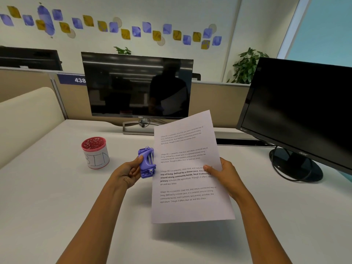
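Note:
A white sheet of printed paper is held up above the desk, tilted slightly right. My right hand pinches its right edge, thumb on the printed side, fingers hidden behind. My left hand grips a small purple hole punch at the sheet's left edge. The punch touches or overlaps that edge at about mid-height; whether the paper sits inside its slot I cannot tell.
A red-rimmed cup marked "BIN" stands on the white desk to the left. A Dell monitor stands at the back and a second black monitor with its round foot and cables at the right. A partition runs behind.

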A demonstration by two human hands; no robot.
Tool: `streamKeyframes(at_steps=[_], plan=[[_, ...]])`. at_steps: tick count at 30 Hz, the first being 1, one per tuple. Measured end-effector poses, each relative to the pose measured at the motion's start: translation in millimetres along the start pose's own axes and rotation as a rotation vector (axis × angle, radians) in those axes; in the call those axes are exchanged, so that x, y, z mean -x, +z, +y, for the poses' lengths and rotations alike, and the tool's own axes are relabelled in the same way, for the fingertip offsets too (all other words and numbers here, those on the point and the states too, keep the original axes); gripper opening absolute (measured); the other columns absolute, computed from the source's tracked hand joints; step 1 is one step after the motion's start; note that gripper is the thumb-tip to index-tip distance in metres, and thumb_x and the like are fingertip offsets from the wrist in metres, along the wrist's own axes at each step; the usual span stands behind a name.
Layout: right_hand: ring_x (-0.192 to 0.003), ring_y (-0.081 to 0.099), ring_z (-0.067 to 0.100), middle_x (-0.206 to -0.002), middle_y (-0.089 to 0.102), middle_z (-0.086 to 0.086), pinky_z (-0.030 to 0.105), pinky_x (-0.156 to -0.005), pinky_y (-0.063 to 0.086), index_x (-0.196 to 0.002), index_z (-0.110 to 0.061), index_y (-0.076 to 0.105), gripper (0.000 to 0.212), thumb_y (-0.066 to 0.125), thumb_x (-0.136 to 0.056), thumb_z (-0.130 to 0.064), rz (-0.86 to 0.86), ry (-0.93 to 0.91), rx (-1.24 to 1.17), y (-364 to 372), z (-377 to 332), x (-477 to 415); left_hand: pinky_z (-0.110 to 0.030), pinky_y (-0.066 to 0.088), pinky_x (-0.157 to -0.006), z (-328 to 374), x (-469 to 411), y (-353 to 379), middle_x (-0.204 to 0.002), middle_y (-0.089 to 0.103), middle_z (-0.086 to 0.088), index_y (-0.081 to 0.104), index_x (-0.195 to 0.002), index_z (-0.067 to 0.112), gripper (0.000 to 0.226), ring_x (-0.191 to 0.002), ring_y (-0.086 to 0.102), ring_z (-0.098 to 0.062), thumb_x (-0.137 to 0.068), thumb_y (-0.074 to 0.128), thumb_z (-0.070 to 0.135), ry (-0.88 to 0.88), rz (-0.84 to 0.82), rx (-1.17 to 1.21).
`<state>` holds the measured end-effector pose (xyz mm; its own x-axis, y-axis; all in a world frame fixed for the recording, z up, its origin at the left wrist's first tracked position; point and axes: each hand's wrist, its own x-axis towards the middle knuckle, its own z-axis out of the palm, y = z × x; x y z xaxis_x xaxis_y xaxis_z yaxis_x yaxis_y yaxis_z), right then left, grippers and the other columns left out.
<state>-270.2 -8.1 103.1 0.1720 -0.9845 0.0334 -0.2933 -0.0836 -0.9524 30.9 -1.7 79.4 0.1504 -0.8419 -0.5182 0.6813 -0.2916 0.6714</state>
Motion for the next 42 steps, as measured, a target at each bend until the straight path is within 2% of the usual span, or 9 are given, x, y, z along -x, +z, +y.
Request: streamKeyframes(at_steps=[7,13,18,22,27,30,32,35,42], plan=[[-0.091,0.072,0.026,-0.106,0.073,0.006,0.046,-0.083,0.058,-0.114,-0.017,0.061,0.03,0.067,-0.086,-0.024,-0.042,0.034,-0.117,0.2,-1.2,3.5,-0.028,0.056,-0.04,-1.2,-0.3,-0.1,-0.054,0.071,-0.012,0.056,-0.111,0.002,0.029,-0.045,0.069,-0.019,-0.086,0.062,0.014,0.01,0.009,0.013],[-0.085,0.074,0.021,-0.1,0.076,0.003,0.029,-0.066,0.06,-0.111,-0.016,0.064,0.026,0.069,-0.085,-0.019,-0.117,0.069,-0.193,-3.0,0.5,7.0,-0.029,0.056,-0.04,-0.8,1.0,-1.4,-0.053,0.07,-0.013,0.055,-0.117,0.001,0.037,-0.044,0.069,-0.02,-0.085,0.064,0.015,0.008,0.032,0.043],[-0.079,0.075,0.02,-0.093,0.077,0.001,0.026,-0.06,0.059,-0.102,-0.023,0.065,0.019,0.07,-0.084,-0.021,-0.119,0.073,-0.225,-3.5,-2.2,5.9,-0.03,0.057,-0.041,-1.4,1.8,1.2,-0.056,0.071,-0.014,0.055,-0.114,0.002,0.035,-0.046,0.07,-0.022,-0.084,0.065,0.016,0.013,0.032,0.037],[-0.086,0.073,0.023,-0.104,0.072,0.007,0.031,-0.068,0.06,-0.111,-0.017,0.062,0.025,0.067,-0.086,-0.02,-0.078,0.05,-0.16,-1.6,-1.9,2.2,-0.033,0.058,-0.047,-4.0,3.7,4.9,-0.079,0.071,-0.016,0.055,-0.114,0.002,0.035,-0.056,0.072,-0.025,-0.084,0.065,0.016,0.016,-0.002,0.025],[-0.084,0.071,0.021,-0.104,0.071,0.006,0.023,-0.061,0.059,-0.113,-0.016,0.059,0.027,0.065,-0.088,-0.022,-0.056,0.048,-0.166,-1.2,-3.0,0.6,-0.031,0.059,-0.046,-3.1,4.6,7.8,-0.061,0.073,-0.014,0.055,-0.11,0.001,0.031,-0.053,0.072,-0.023,-0.084,0.064,0.016,0.034,-0.044,0.009],[-0.073,0.074,0.016,-0.097,0.073,0.0,0.022,-0.056,0.057,-0.101,-0.023,0.062,0.016,0.067,-0.086,-0.022,-0.052,0.053,-0.217,-6.2,-5.0,0.6,-0.03,0.059,-0.047,-0.4,4.3,8.2,-0.061,0.073,-0.013,0.055,-0.11,0.001,0.03,-0.051,0.071,-0.02,-0.085,0.063,0.016,0.044,-0.049,-0.009],[-0.07,0.074,0.012,-0.094,0.074,-0.001,0.021,-0.054,0.056,-0.098,-0.026,0.063,0.013,0.067,-0.086,-0.021,-0.055,0.047,-0.228,-6.8,-6.9,-0.3,-0.03,0.059,-0.047,-1.0,4.8,9.0,-0.07,0.074,-0.014,0.055,-0.111,0.002,0.03,-0.055,0.072,-0.021,-0.085,0.063,0.015,0.054,-0.054,-0.016],[-0.075,0.074,0.016,-0.099,0.073,0.003,0.021,-0.055,0.056,-0.108,-0.018,0.063,0.022,0.067,-0.087,-0.021,-0.045,0.037,-0.224,-4.9,-7.3,-1.3,-0.03,0.058,-0.049,-3.5,5.5,10.1,-0.085,0.069,-0.014,0.055,-0.113,0.004,0.031,-0.065,0.071,-0.022,-0.085,0.062,0.017,0.072,-0.059,-0.038],[-0.086,0.073,0.027,-0.104,0.073,0.009,0.033,-0.065,0.06,-0.116,-0.015,0.06,0.032,0.067,-0.086,-0.023,-0.073,0.027,-0.263,-4.9,-2.8,-0.2,-0.028,0.059,-0.048,-0.8,6.5,7.5,-0.082,0.071,-0.014,0.055,-0.111,0.004,0.03,-0.055,0.072,-0.018,-0.085,0.063,0.018,0.092,-0.075,-0.034]])
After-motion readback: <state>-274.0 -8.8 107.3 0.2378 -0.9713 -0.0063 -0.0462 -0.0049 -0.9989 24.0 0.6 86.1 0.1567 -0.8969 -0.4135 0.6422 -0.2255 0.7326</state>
